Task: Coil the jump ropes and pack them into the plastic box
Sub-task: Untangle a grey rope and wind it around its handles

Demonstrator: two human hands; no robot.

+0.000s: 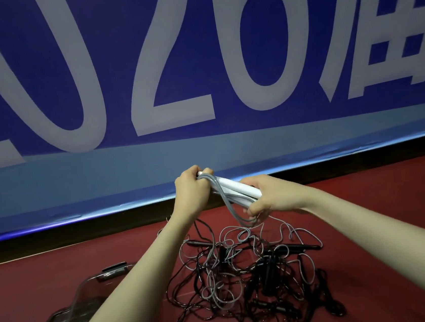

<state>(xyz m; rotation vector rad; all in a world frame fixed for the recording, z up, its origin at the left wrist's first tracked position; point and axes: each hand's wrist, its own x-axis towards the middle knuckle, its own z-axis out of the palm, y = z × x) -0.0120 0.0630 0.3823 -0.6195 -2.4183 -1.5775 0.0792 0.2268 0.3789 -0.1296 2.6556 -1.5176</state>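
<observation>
Our left hand [192, 189] and right hand [268, 196] both grip a grey jump rope [231, 203] by its white handles [238, 188], above tangled ropes [251, 275] on the red floor [370, 209]; the plastic box [65, 318] sits lower left.

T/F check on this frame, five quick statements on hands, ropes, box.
1. Both hands hold the white handles. True: left hand, right hand.
2. The grey cord is looped beside the handles. True.
3. The rope pile lies in the box. False: it lies on the red floor.
4. The box is right of the pile. False: left.
5. All piled ropes are black. False: some are grey.
</observation>
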